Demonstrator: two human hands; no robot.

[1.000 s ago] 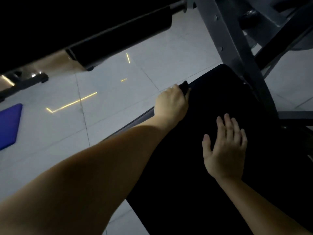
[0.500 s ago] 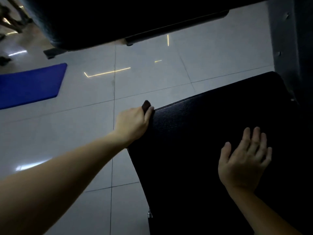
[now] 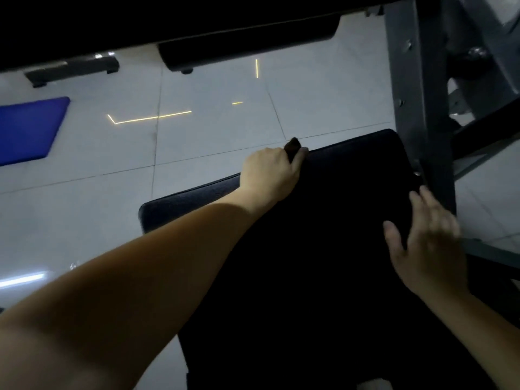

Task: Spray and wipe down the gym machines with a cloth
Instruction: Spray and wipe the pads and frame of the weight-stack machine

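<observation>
The left hand (image 3: 270,175) holds a dark cloth (image 3: 292,144), fingers curled round it, at the far edge of the bench (image 3: 197,198). The right hand (image 3: 425,249), fingers spread and empty, is near the right edge. A stroke past the far edge could carry the cloth off the pad.

Pale tiled floor (image 3: 213,142) — a blue mat (image 3: 28,130) at left, a dark machine foot bar (image 3: 70,70) beyond it.

The seat pad (image 3: 337,215) is grained black, the cloth (image 3: 292,145) dark brown. The tiled floor (image 3: 213,142) is pale grey, the mat (image 3: 28,128) blue.
</observation>
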